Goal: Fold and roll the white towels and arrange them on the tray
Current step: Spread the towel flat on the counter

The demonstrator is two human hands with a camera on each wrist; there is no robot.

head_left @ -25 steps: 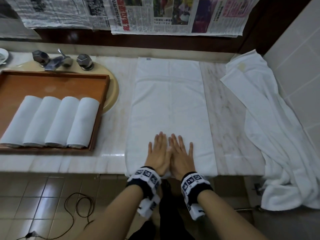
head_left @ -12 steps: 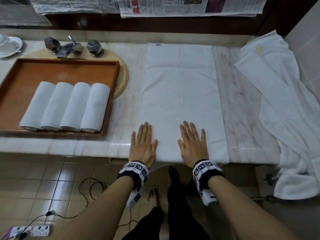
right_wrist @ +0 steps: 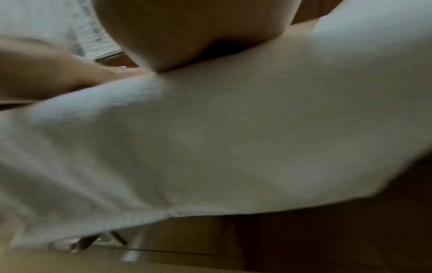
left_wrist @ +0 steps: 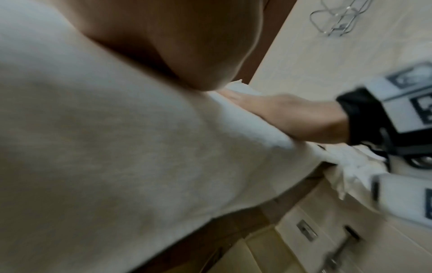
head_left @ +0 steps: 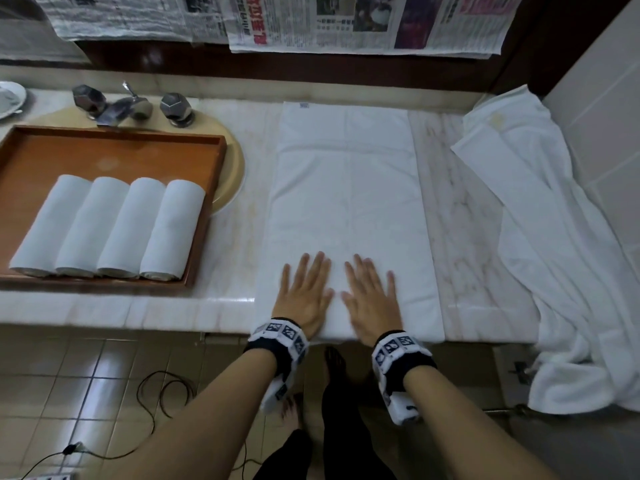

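A white towel point(head_left: 348, 202) lies folded into a long flat strip on the marble counter, running from the back wall to the front edge. My left hand point(head_left: 304, 292) and right hand point(head_left: 372, 299) lie flat, fingers straight, side by side on the towel's near end. Both wrist views are blurred: each shows the towel point(left_wrist: 117, 147) point(right_wrist: 210, 138) under the heel of its hand. A brown wooden tray point(head_left: 114, 150) sits at the left over the sink, holding several rolled white towels point(head_left: 110, 226) in a row.
A heap of loose white towels point(head_left: 554, 254) drapes over the counter's right end beside the tiled wall. Faucet and taps point(head_left: 128, 107) stand behind the tray, a dish point(head_left: 8, 98) at far left. Newspaper point(head_left: 346, 22) hangs on the back wall. A cable point(head_left: 152, 410) lies on the floor.
A second ago my hands touched at the towel's middle; they slid apart toward its sides, and now they have come back close together on its near end.
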